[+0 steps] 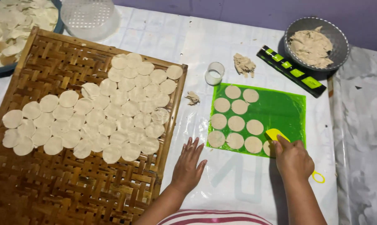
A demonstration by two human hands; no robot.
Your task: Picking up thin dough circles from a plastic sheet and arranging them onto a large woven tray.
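Observation:
My right hand [294, 159] grips a yellow scraper [276, 134] whose blade rests at the near right corner of a green plastic sheet [280, 110]. Several round dough discs [236, 123] lie in rows on the left part of that sheet; one disc [267, 148] sits right beside the blade. My left hand [188, 166] lies flat and empty on the white table cover, fingers spread, between the sheet and a woven bamboo tray [51, 183]. Many dough discs [113, 112] cover the tray's middle.
A small clear cup-shaped cutter [214, 73] and dough scraps [244, 64] sit beyond the sheet. A grey bowl of dough [317, 43] and a black-and-green bar [291, 71] are far right. A clear plastic container [88, 16] and a blue dish of discs [13, 29] stand far left.

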